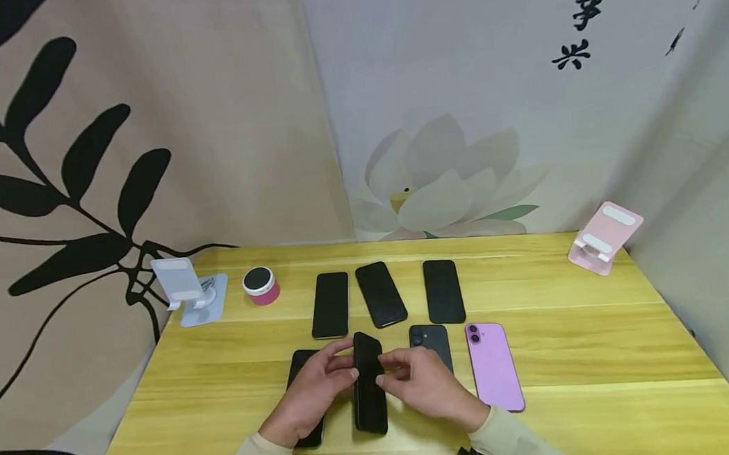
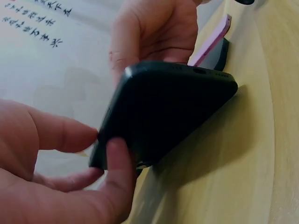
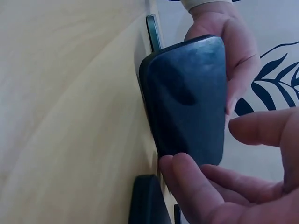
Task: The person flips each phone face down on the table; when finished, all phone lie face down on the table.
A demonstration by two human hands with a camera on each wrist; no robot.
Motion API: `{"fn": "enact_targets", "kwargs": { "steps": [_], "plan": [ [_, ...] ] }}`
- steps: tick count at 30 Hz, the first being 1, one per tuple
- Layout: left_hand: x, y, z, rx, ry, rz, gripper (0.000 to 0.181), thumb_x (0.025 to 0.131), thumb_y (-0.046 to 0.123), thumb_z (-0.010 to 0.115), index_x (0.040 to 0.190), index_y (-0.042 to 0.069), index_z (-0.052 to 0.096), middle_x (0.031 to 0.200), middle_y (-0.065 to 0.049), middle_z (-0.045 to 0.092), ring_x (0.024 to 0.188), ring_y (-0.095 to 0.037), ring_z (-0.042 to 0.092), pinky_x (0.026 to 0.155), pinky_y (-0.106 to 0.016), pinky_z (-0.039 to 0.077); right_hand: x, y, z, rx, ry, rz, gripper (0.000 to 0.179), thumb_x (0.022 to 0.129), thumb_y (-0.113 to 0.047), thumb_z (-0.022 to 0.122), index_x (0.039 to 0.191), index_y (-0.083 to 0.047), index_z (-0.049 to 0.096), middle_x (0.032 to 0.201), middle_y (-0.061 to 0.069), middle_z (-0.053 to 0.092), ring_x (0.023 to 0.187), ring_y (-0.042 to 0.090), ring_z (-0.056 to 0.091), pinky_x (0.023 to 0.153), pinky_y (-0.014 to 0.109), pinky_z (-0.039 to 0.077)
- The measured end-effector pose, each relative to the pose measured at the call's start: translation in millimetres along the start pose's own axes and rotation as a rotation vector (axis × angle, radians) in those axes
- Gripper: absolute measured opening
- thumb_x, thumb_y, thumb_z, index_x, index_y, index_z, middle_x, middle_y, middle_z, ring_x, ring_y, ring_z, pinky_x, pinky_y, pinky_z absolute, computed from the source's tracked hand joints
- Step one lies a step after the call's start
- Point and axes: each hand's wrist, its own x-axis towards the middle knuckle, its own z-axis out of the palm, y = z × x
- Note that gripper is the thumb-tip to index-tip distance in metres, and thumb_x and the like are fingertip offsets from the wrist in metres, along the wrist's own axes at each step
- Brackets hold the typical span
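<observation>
A black smartphone (image 1: 370, 394) is held between both hands, tilted above the table. My left hand (image 1: 317, 390) grips its left edge, thumb and fingers on either side. On the opposite edge, the fingertips of my right hand (image 1: 427, 384) hold it; in the right wrist view the upper digit sits close beside the edge, contact unclear. Its dark face (image 3: 187, 98) shows there, and its port end (image 2: 200, 70) in the left wrist view. Partly covered by my left hand lies another black phone (image 1: 311, 436). Near my right hand are a dark phone (image 1: 430, 338), camera side up, and a purple phone (image 1: 495, 369).
Behind the hands lie three black phones: left (image 1: 329, 305), middle (image 1: 381, 294) and right (image 1: 444, 291). A pale blue phone stand (image 1: 183, 287) and a round pink-and-white container (image 1: 261, 286) are at back left. A pink phone stand (image 1: 604, 237) occupies the table's back right corner.
</observation>
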Motion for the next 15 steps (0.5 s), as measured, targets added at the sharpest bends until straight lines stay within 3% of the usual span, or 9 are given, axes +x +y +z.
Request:
{"fn": "enact_targets", "kwargs": {
  "steps": [6, 15],
  "plan": [
    [6.4, -3.6, 3.6, -0.137, -0.104, -0.044, 0.067, 0.106, 0.014, 0.063, 0.164, 0.006, 0.031, 0.154, -0.032, 0.049, 0.123, -0.029, 0.068, 0.094, -0.038, 0.061, 2.6, 3, -2, 0.073, 0.003, 0.015, 0.046, 0.104, -0.032, 0.068, 0.134, 0.003, 0.068, 0.13, 0.02, 0.073, 0.11, 0.027, 0.077, 0.091, 0.038, 0.064],
    [9.9, -6.4, 16.1, -0.116, -0.12, -0.073, 0.07, 0.104, 0.028, 0.07, 0.163, 0.013, 0.036, 0.159, -0.024, 0.047, 0.132, -0.027, 0.061, 0.09, -0.048, 0.063, 8.2, 2, -5, 0.213, -0.011, 0.107, 0.062, 0.106, -0.039, 0.065, 0.145, 0.008, 0.057, 0.119, 0.019, 0.078, 0.097, 0.025, 0.08, 0.082, 0.036, 0.066]
  ]
}}
